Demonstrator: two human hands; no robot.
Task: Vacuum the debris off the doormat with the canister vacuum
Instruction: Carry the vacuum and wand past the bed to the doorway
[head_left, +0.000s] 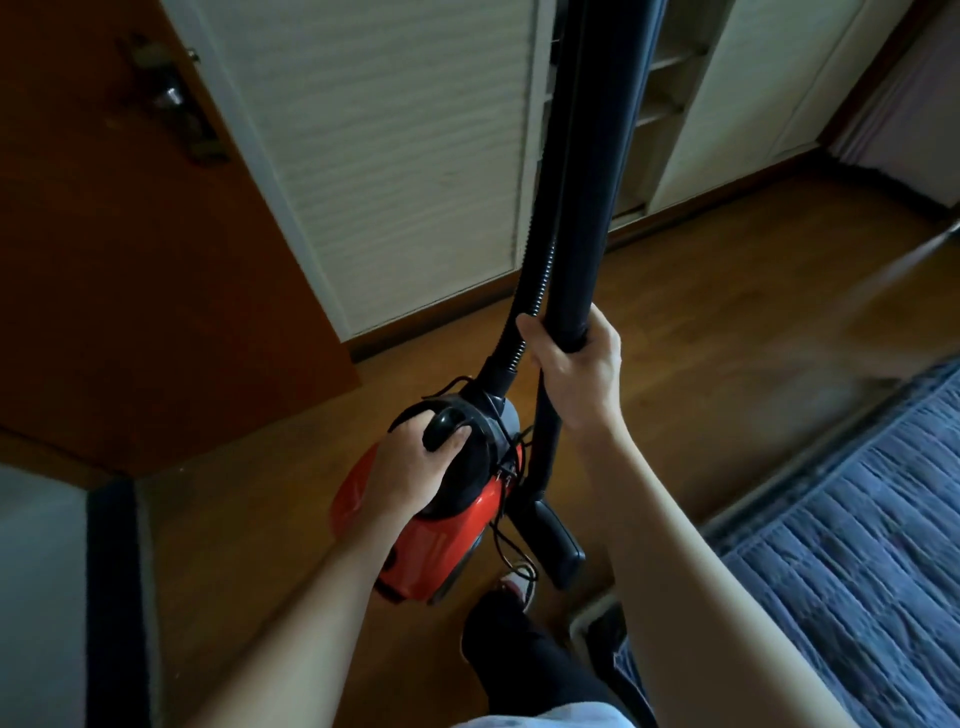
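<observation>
A red and black canister vacuum hangs just above the wooden floor at the centre. My left hand grips its black top handle. My right hand is closed around the black wand, which stands nearly upright and runs out of the top of the frame. The black ribbed hose rises from the canister beside the wand. The black floor nozzle sits low to the right of the canister. A thin black cord dangles under the canister. No doormat is visible.
A brown door stands at the left. White louvred closet doors fill the back, with shelves showing in a gap. A blue quilted mattress lies at the right. My foot is below the canister.
</observation>
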